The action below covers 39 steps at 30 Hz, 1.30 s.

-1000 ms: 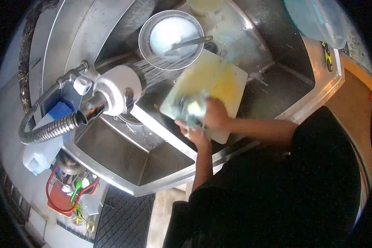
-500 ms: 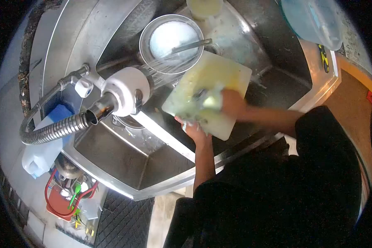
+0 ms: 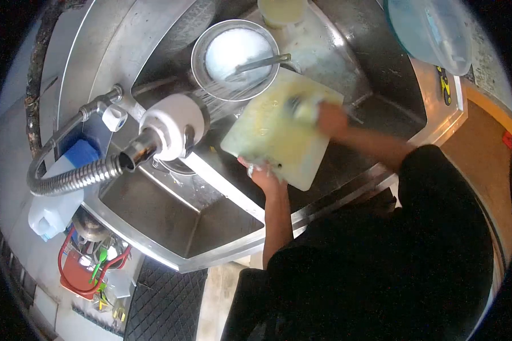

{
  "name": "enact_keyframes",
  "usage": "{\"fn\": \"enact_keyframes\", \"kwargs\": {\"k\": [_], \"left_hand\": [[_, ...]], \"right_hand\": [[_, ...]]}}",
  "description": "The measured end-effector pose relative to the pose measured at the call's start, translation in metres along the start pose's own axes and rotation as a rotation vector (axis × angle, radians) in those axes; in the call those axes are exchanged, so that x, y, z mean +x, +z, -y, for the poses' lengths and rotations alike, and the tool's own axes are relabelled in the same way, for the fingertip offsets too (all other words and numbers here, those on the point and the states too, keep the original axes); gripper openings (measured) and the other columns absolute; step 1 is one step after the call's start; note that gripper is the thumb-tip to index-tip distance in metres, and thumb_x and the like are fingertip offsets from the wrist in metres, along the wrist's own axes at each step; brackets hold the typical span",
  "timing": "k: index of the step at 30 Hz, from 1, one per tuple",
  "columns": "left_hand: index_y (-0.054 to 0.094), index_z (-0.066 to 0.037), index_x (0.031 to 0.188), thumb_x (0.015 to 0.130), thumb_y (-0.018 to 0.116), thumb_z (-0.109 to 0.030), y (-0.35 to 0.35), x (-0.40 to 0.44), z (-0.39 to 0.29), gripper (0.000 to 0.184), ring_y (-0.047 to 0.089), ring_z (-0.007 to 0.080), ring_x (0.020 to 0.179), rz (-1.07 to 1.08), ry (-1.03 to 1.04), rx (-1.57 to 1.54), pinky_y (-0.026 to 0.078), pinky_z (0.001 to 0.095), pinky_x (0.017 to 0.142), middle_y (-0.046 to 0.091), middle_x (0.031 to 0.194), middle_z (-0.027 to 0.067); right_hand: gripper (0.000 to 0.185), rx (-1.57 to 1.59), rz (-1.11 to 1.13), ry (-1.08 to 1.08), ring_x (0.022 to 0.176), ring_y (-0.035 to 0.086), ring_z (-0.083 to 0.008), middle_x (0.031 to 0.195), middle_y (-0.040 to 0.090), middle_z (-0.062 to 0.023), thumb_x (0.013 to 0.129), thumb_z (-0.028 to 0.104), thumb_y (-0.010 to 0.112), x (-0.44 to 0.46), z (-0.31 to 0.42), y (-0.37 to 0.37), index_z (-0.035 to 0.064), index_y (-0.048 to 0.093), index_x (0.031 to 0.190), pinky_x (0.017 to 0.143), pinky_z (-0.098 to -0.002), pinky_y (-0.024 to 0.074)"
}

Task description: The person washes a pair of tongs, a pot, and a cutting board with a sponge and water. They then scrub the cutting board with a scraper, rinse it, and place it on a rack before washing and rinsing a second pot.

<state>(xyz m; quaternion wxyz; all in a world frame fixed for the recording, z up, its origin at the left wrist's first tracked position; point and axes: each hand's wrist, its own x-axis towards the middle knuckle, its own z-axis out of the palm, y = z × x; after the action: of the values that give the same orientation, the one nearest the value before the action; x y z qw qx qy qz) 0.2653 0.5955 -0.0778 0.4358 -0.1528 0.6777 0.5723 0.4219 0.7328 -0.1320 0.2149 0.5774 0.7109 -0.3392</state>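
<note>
A pale cutting board (image 3: 284, 136) with yellowish stains and suds lies tilted in the right sink basin. My left hand (image 3: 265, 175) grips its lower left edge, with foam on the fingers. Over the board's upper right part, my right hand (image 3: 331, 120) is closed on a blurred sponge (image 3: 305, 111), pale yellow with a dark side. Behind the board, a metal bowl (image 3: 235, 59) holds white foam and a utensil whose handle rests across the rim. Water sprays from the white faucet head (image 3: 173, 126) toward the bowl.
A divider (image 3: 222, 184) separates the left basin. A yellowish container (image 3: 283, 10) stands at the back; a clear tub (image 3: 429, 34) is at the upper right near a yellow-black tool (image 3: 444, 86). A white jug (image 3: 54, 210) and utensil basket (image 3: 77, 273) sit at the left.
My right hand has moved up and right across the board with the sponge. My left hand stays at the board's lower left edge. The board's surface shows more clearly.
</note>
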Motion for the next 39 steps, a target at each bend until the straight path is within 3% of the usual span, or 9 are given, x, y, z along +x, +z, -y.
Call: {"fn": "enact_keyframes", "kwargs": {"k": [5,10,16,21,25,28,31,34,39], "left_hand": [[0.044,-0.002,0.121,0.097,0.026,-0.05,0.001,-0.005,-0.001,0.057,0.055,0.0212,0.093,-0.038,0.167,0.322,0.046,0.0351,0.084,0.056,0.107,0.0094],[0.051,-0.002,0.112,0.096,0.027,-0.051,0.018,-0.008,-0.009,0.057,0.057,0.0186,0.079,0.123,0.144,-0.172,0.049,0.0304,0.071,0.059,0.092,0.0067],[0.051,0.0,0.112,0.096,0.029,-0.05,0.05,-0.025,-0.01,0.057,0.056,0.0174,0.08,-0.082,0.12,-0.08,0.049,0.0312,0.069,0.058,0.094,0.0068],[0.053,-0.001,0.105,0.095,0.043,-0.041,0.043,-0.053,-0.028,0.043,0.055,0.0154,0.072,-0.089,0.013,0.082,0.047,0.0293,0.063,0.059,0.088,0.0064],[0.054,0.0,0.103,0.094,0.048,-0.036,0.033,-0.056,-0.001,0.037,0.058,0.0149,0.074,-0.021,0.124,-0.071,0.046,0.0291,0.063,0.061,0.087,0.005],[0.057,0.001,0.096,0.094,0.049,-0.037,0.044,-0.078,-0.012,0.039,0.058,0.0181,0.07,0.001,0.292,0.01,0.046,0.0316,0.063,0.061,0.079,0.0087],[0.058,0.004,0.088,0.093,0.049,-0.04,0.044,-0.115,-0.042,0.045,0.059,0.0245,0.068,-0.231,0.432,0.665,0.046,0.0362,0.065,0.06,0.072,0.0152],[0.056,0.006,0.079,0.092,0.048,-0.045,0.006,-0.127,-0.058,0.053,0.055,0.0272,0.063,-0.219,0.574,0.568,0.043,0.0405,0.062,0.057,0.065,0.0183],[0.057,0.003,0.098,0.091,0.049,-0.046,-0.036,-0.153,-0.13,0.05,0.057,0.0136,0.076,-0.068,0.41,0.234,0.046,0.0283,0.066,0.062,0.083,0.0083]], "right_hand": [[0.041,-0.029,-0.02,0.059,0.077,0.063,-0.0338,0.084,0.064,-0.0172,0.071,0.037,0.065,0.02,-0.026,0.011,0.0005,0.061,0.09,0.071,-0.0439,0.0511],[0.038,0.313,-0.104,-0.509,0.084,0.06,-0.0379,0.085,0.062,-0.0214,0.066,0.028,0.071,-0.101,0.085,-0.019,0.001,0.062,0.091,0.078,-0.0447,0.0469],[0.047,0.13,0.232,-0.108,0.076,0.064,-0.0269,0.087,0.065,-0.0161,0.073,0.038,0.067,-0.027,-0.006,-0.077,-0.0001,0.061,0.099,0.062,-0.0404,0.0498],[0.029,0.859,0.124,0.011,0.071,0.061,-0.0159,0.081,0.062,-0.0087,0.082,0.027,0.063,-0.065,-0.053,-0.207,0.0021,0.061,0.096,0.057,-0.0325,0.0504],[0.046,0.968,-0.545,-0.242,0.081,0.06,-0.0196,0.095,0.061,-0.0121,0.081,0.034,0.064,-0.125,-0.075,-0.31,-0.0026,0.057,0.108,0.073,-0.032,0.0482],[0.066,0.893,-0.959,-0.445,0.088,0.061,-0.0268,0.098,0.062,-0.0166,0.076,0.052,0.063,-0.072,-0.118,-0.346,-0.0048,0.057,0.108,0.076,-0.0368,0.0483],[0.075,0.04,-0.611,0.101,0.097,0.06,-0.0336,0.101,0.062,-0.0262,0.075,0.06,0.058,-0.049,-0.123,-0.367,-0.0071,0.058,0.107,0.083,-0.0393,0.0458],[0.077,-0.135,-0.569,0.012,0.102,0.058,-0.035,0.105,0.061,-0.0251,0.076,0.063,0.054,0.021,-0.147,-0.342,-0.0044,0.057,0.113,0.086,-0.0404,0.0442],[0.066,0.219,-0.852,-0.276,0.105,0.057,-0.0355,0.114,0.059,-0.0195,0.081,0.052,0.056,-0.018,-0.108,-0.352,0.0055,0.05,0.127,0.09,-0.0395,0.0422]]}}
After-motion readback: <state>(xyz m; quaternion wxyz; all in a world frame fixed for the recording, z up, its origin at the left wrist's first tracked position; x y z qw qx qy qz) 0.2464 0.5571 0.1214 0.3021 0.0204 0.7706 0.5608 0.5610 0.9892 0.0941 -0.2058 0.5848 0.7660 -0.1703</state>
